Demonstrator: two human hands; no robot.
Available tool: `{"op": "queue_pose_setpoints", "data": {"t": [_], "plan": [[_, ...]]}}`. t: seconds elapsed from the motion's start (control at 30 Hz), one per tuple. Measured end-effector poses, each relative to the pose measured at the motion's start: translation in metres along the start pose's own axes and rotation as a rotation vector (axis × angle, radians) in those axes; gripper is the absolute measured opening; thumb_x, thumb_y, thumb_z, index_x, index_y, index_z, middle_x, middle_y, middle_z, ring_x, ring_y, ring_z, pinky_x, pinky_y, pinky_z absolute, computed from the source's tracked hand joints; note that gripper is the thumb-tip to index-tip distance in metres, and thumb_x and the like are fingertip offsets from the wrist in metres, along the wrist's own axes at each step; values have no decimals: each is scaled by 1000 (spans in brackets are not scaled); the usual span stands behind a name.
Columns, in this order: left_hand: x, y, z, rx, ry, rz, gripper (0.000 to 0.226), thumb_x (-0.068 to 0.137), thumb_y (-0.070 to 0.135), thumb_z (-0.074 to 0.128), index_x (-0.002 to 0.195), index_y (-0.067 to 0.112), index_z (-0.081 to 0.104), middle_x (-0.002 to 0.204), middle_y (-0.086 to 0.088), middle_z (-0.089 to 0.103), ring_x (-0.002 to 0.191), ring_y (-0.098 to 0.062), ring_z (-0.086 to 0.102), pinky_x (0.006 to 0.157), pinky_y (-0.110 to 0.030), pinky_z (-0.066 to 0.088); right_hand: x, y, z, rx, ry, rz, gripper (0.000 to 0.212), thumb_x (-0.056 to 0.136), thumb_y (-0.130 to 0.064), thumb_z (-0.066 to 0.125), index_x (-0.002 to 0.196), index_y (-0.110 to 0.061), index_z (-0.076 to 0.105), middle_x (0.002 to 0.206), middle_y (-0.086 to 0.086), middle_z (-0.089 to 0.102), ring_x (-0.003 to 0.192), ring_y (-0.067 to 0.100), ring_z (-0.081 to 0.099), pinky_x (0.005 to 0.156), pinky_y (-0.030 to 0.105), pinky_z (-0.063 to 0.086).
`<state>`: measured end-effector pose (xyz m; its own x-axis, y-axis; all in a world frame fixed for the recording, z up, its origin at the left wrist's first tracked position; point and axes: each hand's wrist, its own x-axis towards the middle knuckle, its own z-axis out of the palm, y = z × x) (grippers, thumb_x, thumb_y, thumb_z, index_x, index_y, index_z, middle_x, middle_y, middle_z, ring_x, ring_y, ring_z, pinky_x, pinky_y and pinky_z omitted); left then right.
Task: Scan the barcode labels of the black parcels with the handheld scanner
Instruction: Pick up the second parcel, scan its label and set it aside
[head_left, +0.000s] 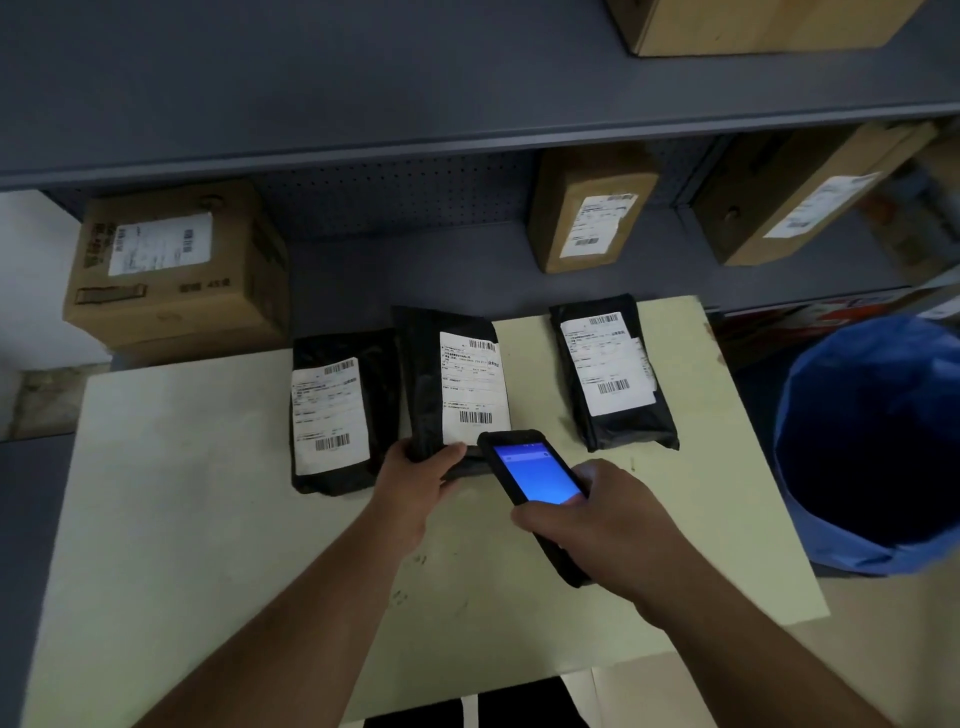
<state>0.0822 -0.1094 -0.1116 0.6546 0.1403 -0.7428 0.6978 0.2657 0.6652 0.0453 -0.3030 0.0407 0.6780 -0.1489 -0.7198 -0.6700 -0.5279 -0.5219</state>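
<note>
Here the left hand (418, 480) grips the near edge of the middle black plastic parcel (452, 384) on the pale counter (182, 493), while the right hand (602, 530) clasps the black blue-screened handheld scanner (535, 478) just before its white label (474, 387).

Both bare arms reach forward; the left hand (415, 480) pinches a parcel's (431, 384) near edge, the right hand (597, 525) grips the scanner (530, 478).
</note>
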Motion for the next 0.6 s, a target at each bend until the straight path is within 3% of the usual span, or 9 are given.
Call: {"op": "queue_pose_setpoints", "data": {"t": [0.07, 0.17, 0.37, 0.47, 0.6], "plan": [[2, -2, 8, 18, -4, -7, 26, 91, 8, 77, 116, 11, 71, 116, -10, 78, 105, -22, 76, 78, -27, 62, 3, 5, -6, 12, 10, -5, 39, 72, -38, 85, 91, -16, 59, 72, -3, 59, 52, 15, 51, 48, 25, 43], [8, -5, 17, 45, 13, -13, 31, 90, 8, 79, 120, 8, 70, 116, -11, 78, 101, -19, 76, 68, -21, 62, 7, 10, -14, 21, 14, -5, 37, 74, -37, 85, 91, -17, 60, 70, -5, 59, 48, 12, 51, 45, 22, 42], [21, -12, 34, 54, 22, -16, 28, 91, 7, 78, 118, 8, 71, 114, -10, 78, 97, -18, 76, 62, -17, 61, 14, 21, -30, 52, 15, 17, 37, 73, -36, 85, 94, -18, 61, 70, -4, 60, 43, 10, 49, 48, 25, 45], [28, -16, 42, 79, -2, -9, 27, 93, 11, 75, 120, 11, 73, 112, -5, 79, 99, -17, 76, 71, -22, 62, 16, 27, -37, 68, 10, 30, 37, 74, -35, 84, 96, -16, 61, 69, -4, 59, 42, 11, 48, 47, 24, 43], [38, -21, 54, 206, 60, 6, 51, 80, 28, 83, 128, 17, 69, 119, -3, 78, 104, -20, 76, 90, -36, 62, 18, 36, -45, 82, 12, 48, 39, 74, -36, 84, 100, -15, 63, 69, -4, 59, 43, 13, 49, 48, 26, 44]]}}
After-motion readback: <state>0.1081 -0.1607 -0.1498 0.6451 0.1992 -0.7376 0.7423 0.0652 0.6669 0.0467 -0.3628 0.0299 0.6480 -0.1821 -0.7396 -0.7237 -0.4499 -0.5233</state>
